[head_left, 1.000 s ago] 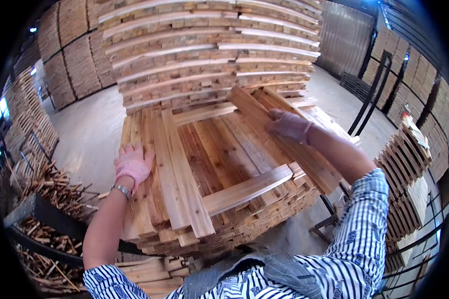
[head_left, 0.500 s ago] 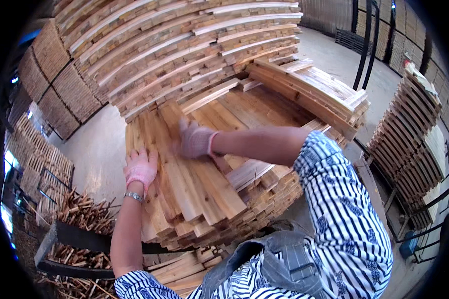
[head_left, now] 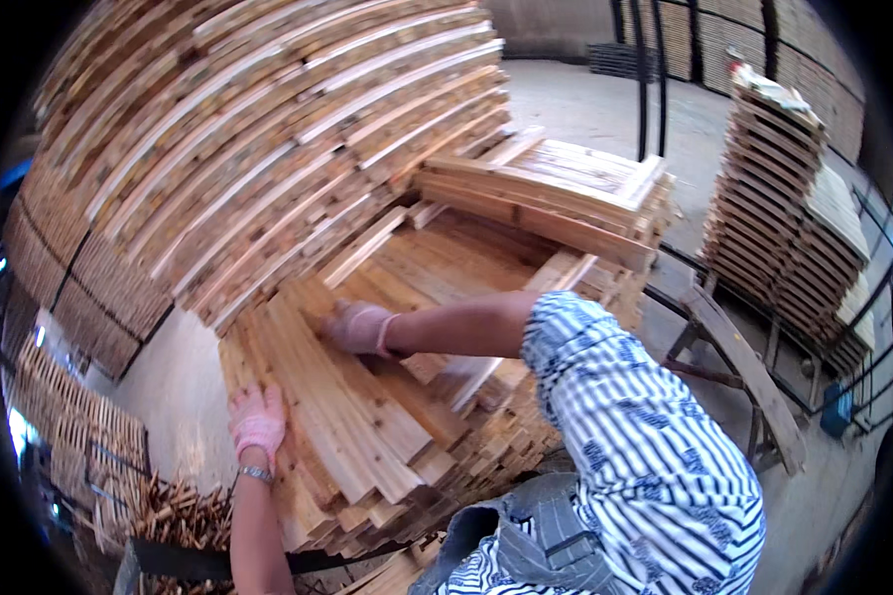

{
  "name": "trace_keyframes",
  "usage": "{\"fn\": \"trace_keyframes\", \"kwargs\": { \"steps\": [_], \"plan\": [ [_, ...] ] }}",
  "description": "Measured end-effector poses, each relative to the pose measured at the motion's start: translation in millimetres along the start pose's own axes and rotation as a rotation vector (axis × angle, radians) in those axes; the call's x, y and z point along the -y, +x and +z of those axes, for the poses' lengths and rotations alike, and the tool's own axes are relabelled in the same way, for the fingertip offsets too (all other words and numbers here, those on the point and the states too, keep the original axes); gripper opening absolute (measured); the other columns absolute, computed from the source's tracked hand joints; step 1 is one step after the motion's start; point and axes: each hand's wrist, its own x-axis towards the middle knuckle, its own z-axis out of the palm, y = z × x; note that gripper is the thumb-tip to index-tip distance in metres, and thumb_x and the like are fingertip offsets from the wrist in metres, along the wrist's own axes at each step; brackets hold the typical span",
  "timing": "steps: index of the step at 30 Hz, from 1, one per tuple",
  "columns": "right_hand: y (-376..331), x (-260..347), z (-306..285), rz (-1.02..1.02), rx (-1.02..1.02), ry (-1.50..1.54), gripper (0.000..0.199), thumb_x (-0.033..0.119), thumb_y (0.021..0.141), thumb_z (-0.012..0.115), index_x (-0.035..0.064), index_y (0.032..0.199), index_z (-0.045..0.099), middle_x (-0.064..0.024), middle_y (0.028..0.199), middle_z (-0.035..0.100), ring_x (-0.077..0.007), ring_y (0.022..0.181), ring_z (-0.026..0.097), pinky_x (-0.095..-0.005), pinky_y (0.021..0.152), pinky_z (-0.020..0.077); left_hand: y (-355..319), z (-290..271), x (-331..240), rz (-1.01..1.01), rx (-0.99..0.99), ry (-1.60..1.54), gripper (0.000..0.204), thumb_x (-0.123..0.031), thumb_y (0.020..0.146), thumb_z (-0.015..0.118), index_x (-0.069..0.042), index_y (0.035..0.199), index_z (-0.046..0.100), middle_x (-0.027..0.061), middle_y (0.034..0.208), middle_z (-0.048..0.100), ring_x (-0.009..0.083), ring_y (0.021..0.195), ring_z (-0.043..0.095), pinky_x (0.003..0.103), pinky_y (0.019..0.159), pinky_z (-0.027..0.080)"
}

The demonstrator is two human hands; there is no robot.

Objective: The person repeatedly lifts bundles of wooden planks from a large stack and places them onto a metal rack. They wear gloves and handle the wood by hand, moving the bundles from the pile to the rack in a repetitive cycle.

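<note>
Both my hands wear pale pink knitted gloves. My left hand (head_left: 258,421) lies with fingers stretched out along the left edge of a layer of wooden boards (head_left: 332,402). My right hand (head_left: 359,329) is at the right side of this layer, against the upper part of a board. Its fingertips are blurred, so their grip cannot be made out. The boards lie side by side, slightly fanned, their near ends uneven. Beneath them is a stack of more boards, and to the right of my right hand a lower brown board surface (head_left: 466,253) shows.
A tall stack of lumber (head_left: 298,119) rises behind. Thicker planks (head_left: 536,220) lie across the far right of the pile. At right stand a wooden trestle (head_left: 744,362) and a spaced board stack (head_left: 769,208). Thin wood scraps (head_left: 184,511) fill a rack at lower left.
The view has shifted, so the pile sits farther left and lower. My right hand stays by the board layer's right side, still blurred. My left hand remains flat on the left edge.
</note>
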Motion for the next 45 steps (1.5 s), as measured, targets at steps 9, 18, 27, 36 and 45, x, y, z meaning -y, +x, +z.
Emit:
{"fn": "trace_keyframes", "kwargs": {
  "steps": [9,18,27,36,45],
  "plan": [
    [-92,-116,-223,0.245,-0.399,-0.897,0.082,0.049,0.075,0.077,0.0083,0.140,0.046,-0.0237,0.138,0.047,-0.0365,0.127,0.051,-0.0492,0.096,0.0481,9,-6,-13,0.042,-0.100,-0.016,0.057,-0.048,0.102,0.038,-0.006,0.140,0.047,0.0233,0.146,0.045,0.0438,0.137,0.039,0.052,0.111,0.037],
    [-70,-140,-236,0.216,-0.340,-0.992,0.064,0.021,0.089,0.061,-0.0019,0.143,0.036,-0.0172,0.093,0.070,-0.0335,0.086,0.070,-0.0449,0.070,0.0554,-8,-11,-5,-0.005,-0.076,-0.084,0.052,-0.043,0.100,0.044,-0.007,0.137,0.050,0.0215,0.141,0.048,0.0412,0.133,0.042,0.049,0.110,0.038],
    [-75,-46,-141,-0.169,-0.096,-0.294,0.066,0.032,0.084,0.067,0.0036,0.140,0.044,-0.0256,0.112,0.067,-0.0353,0.095,0.070,-0.0429,0.078,0.0568,-4,-14,-21,-0.036,-0.060,-0.072,0.056,-0.046,0.099,0.044,-0.008,0.139,0.049,0.0201,0.143,0.048,0.0382,0.135,0.041,0.049,0.110,0.038],
    [-29,27,-19,0.003,0.093,-0.418,0.063,0.028,0.088,0.056,0.0038,0.144,0.040,-0.0296,0.123,0.063,-0.0401,0.113,0.065,-0.0441,0.092,0.0538,-6,-21,-26,0.006,-0.063,-0.085,0.050,-0.043,0.101,0.044,-0.005,0.131,0.054,0.0209,0.139,0.051,0.0397,0.130,0.044,0.047,0.109,0.038],
    [-64,-87,-251,-0.070,-0.030,-0.751,0.063,0.025,0.089,0.059,-0.0002,0.144,0.042,-0.0212,0.125,0.063,-0.0317,0.105,0.065,-0.0414,0.094,0.0526,2,-3,-5,0.049,-0.101,-0.060,0.051,-0.040,0.100,0.048,-0.004,0.136,0.051,0.0245,0.142,0.048,0.0420,0.133,0.042,0.047,0.113,0.035]
  ]
}}
